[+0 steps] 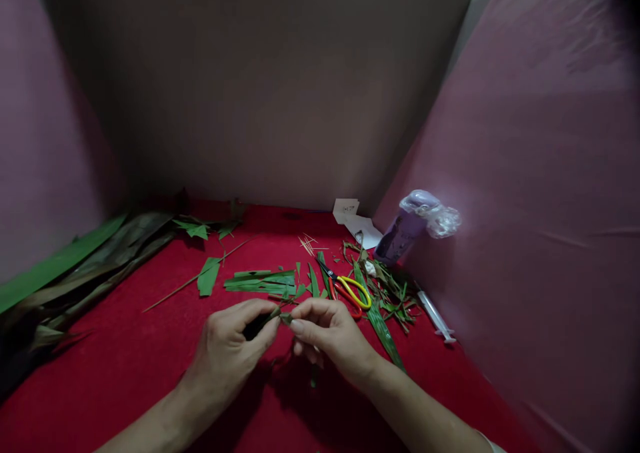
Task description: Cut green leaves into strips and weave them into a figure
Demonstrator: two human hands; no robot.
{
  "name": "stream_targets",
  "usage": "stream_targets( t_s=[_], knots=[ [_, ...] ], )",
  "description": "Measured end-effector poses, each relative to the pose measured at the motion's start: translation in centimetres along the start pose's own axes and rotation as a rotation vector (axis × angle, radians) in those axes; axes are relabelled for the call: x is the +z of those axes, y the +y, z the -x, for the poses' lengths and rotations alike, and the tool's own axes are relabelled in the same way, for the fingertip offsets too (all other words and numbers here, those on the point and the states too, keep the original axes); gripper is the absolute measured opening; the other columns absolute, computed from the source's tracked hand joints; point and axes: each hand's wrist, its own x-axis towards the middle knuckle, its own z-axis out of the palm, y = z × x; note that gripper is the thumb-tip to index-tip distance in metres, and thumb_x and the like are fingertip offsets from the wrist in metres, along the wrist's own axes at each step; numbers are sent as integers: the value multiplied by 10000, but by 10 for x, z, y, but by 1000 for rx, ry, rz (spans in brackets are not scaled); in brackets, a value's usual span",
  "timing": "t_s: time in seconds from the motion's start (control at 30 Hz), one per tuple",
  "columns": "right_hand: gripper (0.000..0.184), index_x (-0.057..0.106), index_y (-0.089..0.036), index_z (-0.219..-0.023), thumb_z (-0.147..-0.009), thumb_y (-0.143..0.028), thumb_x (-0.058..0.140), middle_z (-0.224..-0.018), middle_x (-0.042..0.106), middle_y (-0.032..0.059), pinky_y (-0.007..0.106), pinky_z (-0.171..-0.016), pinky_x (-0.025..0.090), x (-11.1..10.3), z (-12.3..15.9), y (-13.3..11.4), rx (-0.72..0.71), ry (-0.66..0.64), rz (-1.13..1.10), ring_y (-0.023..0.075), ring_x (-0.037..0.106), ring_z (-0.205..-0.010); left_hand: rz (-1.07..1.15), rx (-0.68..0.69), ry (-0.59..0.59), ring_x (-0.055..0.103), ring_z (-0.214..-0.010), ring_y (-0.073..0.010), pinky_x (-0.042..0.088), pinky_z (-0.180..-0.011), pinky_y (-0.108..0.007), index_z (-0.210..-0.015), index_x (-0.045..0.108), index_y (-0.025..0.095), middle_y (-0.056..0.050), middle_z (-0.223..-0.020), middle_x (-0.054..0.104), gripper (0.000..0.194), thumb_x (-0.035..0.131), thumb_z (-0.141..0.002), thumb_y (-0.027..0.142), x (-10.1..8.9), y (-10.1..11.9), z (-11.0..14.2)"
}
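Note:
Both my hands meet over the red cloth [125, 366]. My left hand [227, 350] and my right hand [327, 333] pinch the same small folded green leaf strip [283, 316] between thumbs and fingertips, one on each end. Just beyond the hands lie cut green leaf strips [260, 282]. The scissors [350, 291], with one red handle and one yellow, rest on the cloth just past my right hand.
Long leaves [85, 260] are piled at the left edge. A purple bottle [407, 230], a syringe [436, 316], leaf scraps [390, 293], toothpicks [307, 243] and white paper [353, 216] sit at the right back. Brown board [260, 86] and pink walls [525, 193] enclose the area.

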Motion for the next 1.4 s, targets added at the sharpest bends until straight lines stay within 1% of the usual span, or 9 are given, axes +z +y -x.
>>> stream_targets(
  t_s=[0.23, 0.3, 0.43, 0.53, 0.67, 0.93, 1.07, 1.23, 1.4],
  knots=[
    [237, 613, -146, -775, -658, -285, 766, -575, 673, -9, 119, -313, 306, 0, 0, -1, 18, -42, -187, 44, 495, -366, -29, 45, -81, 631, -643, -137, 458, -632, -227, -782, 650, 175, -4, -714, 691, 103, 553, -817, 169, 0, 2, 0],
    [227, 614, -144, -771, -656, -264, 769, -602, 682, 2, 117, -320, 317, 0, -1, 0, -2, -52, -214, 49, 518, -390, 27, -12, -137, 629, -645, -140, 456, -633, -229, -772, 658, 176, -1, -705, 688, 120, 547, -818, 173, 0, 4, -1],
    [193, 633, -138, -770, -679, -249, 761, -617, 688, 10, 114, -317, 307, -1, -1, 3, -38, -71, -203, 45, 513, -391, 246, -219, -256, 621, -668, -147, 456, -635, -220, -740, 661, 182, 10, -694, 682, 134, 547, -809, 183, -1, 8, -3],
    [176, 651, -133, -761, -683, -246, 761, -626, 695, 18, 113, -308, 265, -1, 0, 1, -39, -69, -210, 36, 493, -380, 366, -318, -252, 592, -638, -131, 438, -615, -203, -689, 649, 185, 30, -646, 657, 125, 577, -789, 203, -1, 10, -4],
    [183, 675, -141, -788, -671, -248, 768, -678, 711, 33, 124, -320, 245, 1, 2, -3, -12, -84, -285, 35, 491, -389, 506, -398, -270, 596, -674, -130, 434, -649, -198, -699, 671, 190, 31, -679, 678, 112, 611, -777, 244, -2, 10, -6],
    [181, 703, -133, -838, -693, -230, 753, -692, 698, 34, 131, -322, 163, -2, 2, -4, 29, -108, -335, 21, 466, -392, 520, -459, -301, 538, -630, -124, 405, -603, -207, -692, 682, 179, 24, -638, 631, 110, 643, -737, 272, -3, 7, -7],
    [186, 703, -131, -834, -694, -241, 755, -698, 696, 30, 130, -330, 174, -1, 3, -5, 32, -109, -316, 18, 464, -398, 494, -474, -307, 496, -577, -109, 374, -556, -202, -668, 677, 172, 29, -594, 594, 151, 643, -737, 303, -3, 7, -9],
    [239, 662, -140, -837, -683, -291, 765, -655, 693, 19, 132, -343, 225, -1, 3, -7, 35, -82, -235, 28, 473, -379, 546, -550, -317, 470, -549, -101, 364, -543, -201, -634, 675, 161, 26, -563, 583, 208, 651, -738, 340, -4, 8, -10],
    [251, 588, -144, -752, -691, -323, 753, -606, 668, 4, 132, -340, 241, -1, 3, -11, 3, -31, -152, 27, 456, -355, 578, -606, -307, 458, -530, -101, 362, -527, -204, -643, 697, 168, 20, -565, 594, 189, 666, -715, 340, -4, 8, -10]
  ],
)
